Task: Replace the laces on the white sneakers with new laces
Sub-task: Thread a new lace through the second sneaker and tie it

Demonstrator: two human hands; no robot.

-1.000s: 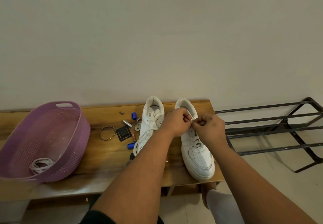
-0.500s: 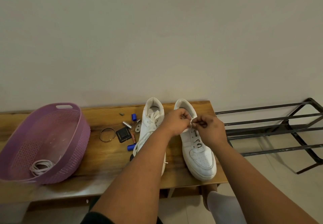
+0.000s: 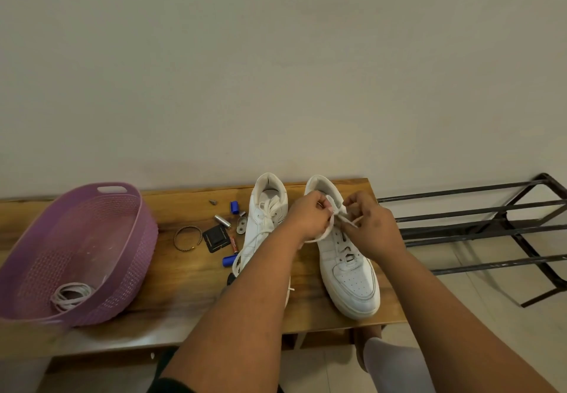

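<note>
A: Nearest first, taking the right sneaker (image 3: 346, 257) as reference. Its toe sits at the near edge of the wooden bench (image 3: 190, 300), heel toward the wall (image 3: 276, 70). Lower eyelets are threaded; upper ones look bare.

B: Hands?

A: Both over its upper half. Left hand (image 3: 306, 217) has fingers pinched narrow on the lace (image 3: 322, 234), which curves from that hand down across the sneaker's left side. Right hand (image 3: 371, 227) pinches another stretch of lace just beside the tongue (thumb and forefinger closed on it).

B: Second shoe?

A: Left sneaker (image 3: 264, 223) stands just left of the reference, parallel, laces loose and trailing forward; the left forearm covers its toe.

B: Further left?

A: Small clutter beside that shoe: blue caps (image 3: 228, 261), a black square piece (image 3: 216, 237), a ring (image 3: 188, 238). Well left, a purple basket (image 3: 144, 239) holds coiled white laces (image 3: 69, 296). Right of the reference, off the bench, a black metal rack (image 3: 478, 230).
</note>
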